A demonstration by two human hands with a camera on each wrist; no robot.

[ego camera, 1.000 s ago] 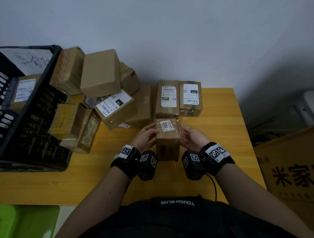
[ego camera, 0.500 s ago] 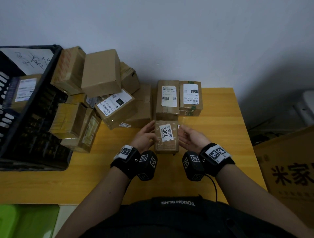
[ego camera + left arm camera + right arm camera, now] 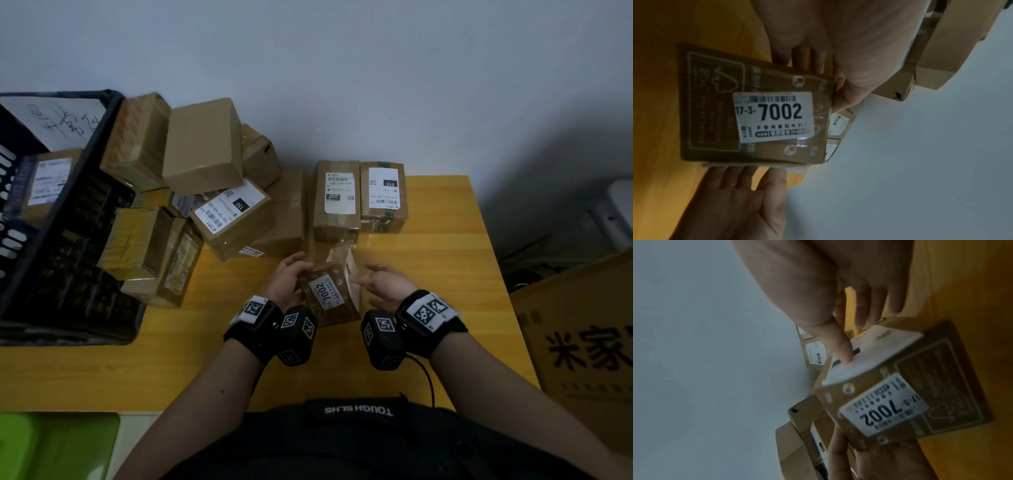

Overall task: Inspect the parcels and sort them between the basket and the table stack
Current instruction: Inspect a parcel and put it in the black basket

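A small brown parcel (image 3: 329, 294) with a white "7002" sticker hangs tilted just above the yellow table (image 3: 438, 274), between my two hands. My left hand (image 3: 287, 277) grips its left side; in the left wrist view the thumb lies on the parcel's (image 3: 756, 113) far edge and the fingers go behind it. My right hand (image 3: 376, 281) touches the right side with straight fingers. In the right wrist view its thumb presses a white-labelled face of the parcel (image 3: 890, 402). The black basket (image 3: 116, 102) stands at the far left with one labelled parcel (image 3: 44, 181) inside.
Two labelled parcels (image 3: 337, 198) (image 3: 383, 195) lie side by side at the table's back. A loose pile of boxes (image 3: 205, 147) leans between them and the basket. A large printed carton (image 3: 582, 342) stands off the table's right edge.
The parcel has been tipped and turned between my hands: the 7002 sticker went from the top to facing me, and the box now sits skewed and nearer my wrists.
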